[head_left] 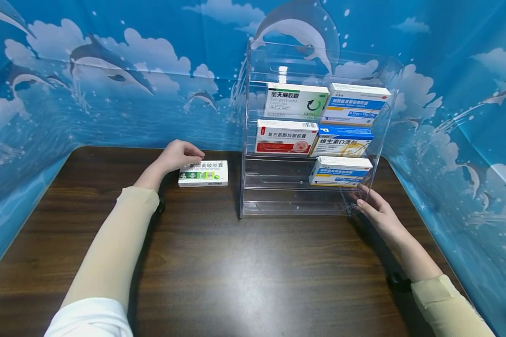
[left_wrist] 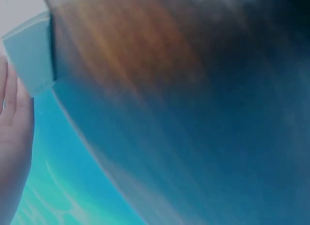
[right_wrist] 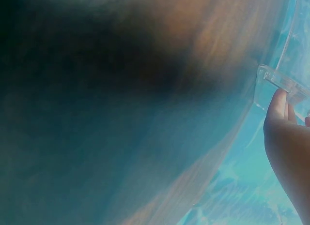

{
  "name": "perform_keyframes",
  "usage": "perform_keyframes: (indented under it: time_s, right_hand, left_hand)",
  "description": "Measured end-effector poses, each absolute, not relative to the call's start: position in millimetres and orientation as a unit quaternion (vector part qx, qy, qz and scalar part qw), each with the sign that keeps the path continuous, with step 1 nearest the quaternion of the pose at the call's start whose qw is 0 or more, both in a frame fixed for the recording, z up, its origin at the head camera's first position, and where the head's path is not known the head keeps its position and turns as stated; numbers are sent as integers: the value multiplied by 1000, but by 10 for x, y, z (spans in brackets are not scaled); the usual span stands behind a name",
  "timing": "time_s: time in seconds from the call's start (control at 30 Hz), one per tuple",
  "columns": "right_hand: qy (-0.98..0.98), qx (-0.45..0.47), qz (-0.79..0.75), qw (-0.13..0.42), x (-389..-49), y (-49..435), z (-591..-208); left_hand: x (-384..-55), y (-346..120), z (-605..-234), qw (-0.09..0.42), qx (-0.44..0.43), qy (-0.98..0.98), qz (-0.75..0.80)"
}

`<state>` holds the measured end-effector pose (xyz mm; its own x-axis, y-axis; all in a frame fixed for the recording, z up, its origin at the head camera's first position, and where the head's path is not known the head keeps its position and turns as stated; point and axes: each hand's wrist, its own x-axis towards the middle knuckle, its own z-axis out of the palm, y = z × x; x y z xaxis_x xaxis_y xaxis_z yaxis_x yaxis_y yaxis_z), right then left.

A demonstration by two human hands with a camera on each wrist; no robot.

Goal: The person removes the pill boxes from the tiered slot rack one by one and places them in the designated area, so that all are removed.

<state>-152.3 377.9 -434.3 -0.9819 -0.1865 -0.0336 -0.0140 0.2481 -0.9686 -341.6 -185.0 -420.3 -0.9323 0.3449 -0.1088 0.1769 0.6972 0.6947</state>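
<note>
A white medicine box (head_left: 206,177) with a green band lies on the wooden table, left of a clear acrylic display rack (head_left: 295,208). My left hand (head_left: 174,157) holds the box at its back left part, covering some of its printing. In the left wrist view the fingers (left_wrist: 10,97) run up against the box, whose pale end (left_wrist: 31,53) shows; the fingertips are hidden behind it. With thumb and fingers, my right hand (head_left: 379,213) grips the rack's lower right side. The right wrist view shows that hand (right_wrist: 286,138) at the rack's clear corner (right_wrist: 273,80).
On the rack's tiers stand a green-and-white box (head_left: 295,100), a blue-and-white box (head_left: 354,105), a red-and-white box (head_left: 286,135), a vitamin D drops box (head_left: 341,140) and, lower down, another blue-and-white box (head_left: 339,172). A dolphin-print curtain (head_left: 152,107) hangs behind the table (head_left: 219,262).
</note>
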Motion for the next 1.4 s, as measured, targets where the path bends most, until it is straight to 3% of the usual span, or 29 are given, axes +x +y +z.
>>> perform_keyframes:
  time_s: [0.7,1.4]
  right_hand:
    - [784,-65,-614,67,-1512,3799,-4320]
    - [790,-53,-606,75,-1513,3781,-4328]
  left_hand:
    - [-2865,-1741,-3547,-10,137,873,468]
    - [-2302,-961,-3135,-27,206,811,547]
